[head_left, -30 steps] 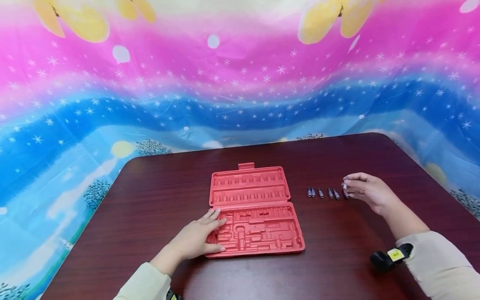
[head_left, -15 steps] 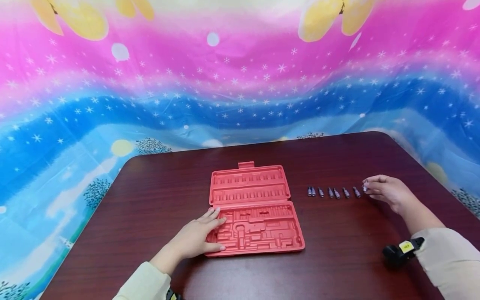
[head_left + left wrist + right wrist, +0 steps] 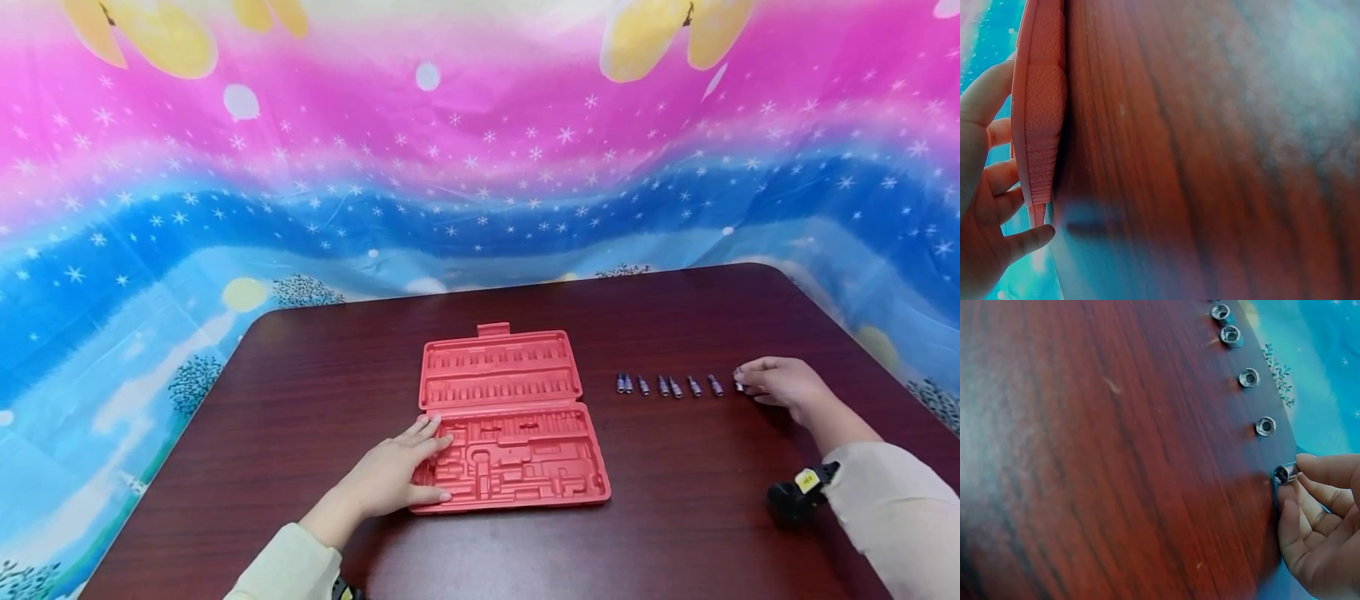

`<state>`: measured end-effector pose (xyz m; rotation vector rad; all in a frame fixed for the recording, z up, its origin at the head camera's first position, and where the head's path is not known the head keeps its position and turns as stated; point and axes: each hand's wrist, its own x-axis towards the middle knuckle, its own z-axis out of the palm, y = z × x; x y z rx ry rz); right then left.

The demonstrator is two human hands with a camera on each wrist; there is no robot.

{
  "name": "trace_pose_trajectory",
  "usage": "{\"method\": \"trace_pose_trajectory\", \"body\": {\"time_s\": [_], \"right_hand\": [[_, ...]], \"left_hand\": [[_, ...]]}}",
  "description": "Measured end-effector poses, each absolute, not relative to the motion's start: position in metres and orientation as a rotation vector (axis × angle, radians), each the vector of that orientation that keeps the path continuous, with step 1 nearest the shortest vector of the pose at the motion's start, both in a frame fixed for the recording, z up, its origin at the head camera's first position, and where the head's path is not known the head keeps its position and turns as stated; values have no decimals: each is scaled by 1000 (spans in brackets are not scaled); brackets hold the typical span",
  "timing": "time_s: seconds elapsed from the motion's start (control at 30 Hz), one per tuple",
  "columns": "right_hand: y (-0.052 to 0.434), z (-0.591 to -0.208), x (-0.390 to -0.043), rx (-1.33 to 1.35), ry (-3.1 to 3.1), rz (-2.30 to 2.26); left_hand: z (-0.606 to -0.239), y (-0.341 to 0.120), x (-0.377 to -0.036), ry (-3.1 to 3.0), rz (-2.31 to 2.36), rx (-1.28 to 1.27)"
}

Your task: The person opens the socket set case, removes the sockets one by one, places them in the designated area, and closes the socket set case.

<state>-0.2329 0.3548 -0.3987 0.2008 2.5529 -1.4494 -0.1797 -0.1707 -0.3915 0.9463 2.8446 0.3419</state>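
My right hand [image 3: 783, 385] is at the right end of a row of small metal bit sockets. Thumb and fingers pinch one bit socket [image 3: 1285, 474], its hollow end facing the wrist camera. Left of it, the other bit sockets [image 3: 676, 387] stand spaced along the table, silvery with narrower dark tips. My left hand [image 3: 390, 471] rests spread on the left edge of an open red plastic case [image 3: 517, 502]. In the left wrist view, its fingers [image 3: 991, 90] lie along the side of the case.
The case lid [image 3: 498, 367] lies folded back, with rows of moulded slots and a latch tab [image 3: 493, 329] at its far edge. A dark reddish wood table [image 3: 337, 375] bears everything. Behind it hangs a colourful patterned cloth [image 3: 480, 167].
My right hand has moved right along the row, then settled lower at its end with the bit socket. Bit sockets it had hidden now show. My left hand has stayed on the case.
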Motion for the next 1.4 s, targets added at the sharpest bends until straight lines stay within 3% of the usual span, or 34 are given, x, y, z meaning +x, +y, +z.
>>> {"method": "trace_pose_trajectory", "body": {"time_s": [1.4], "right_hand": [[345,-403,-230,277,2712,-1280]], "left_hand": [[-393,-171,-181,2849,344,955]]}}
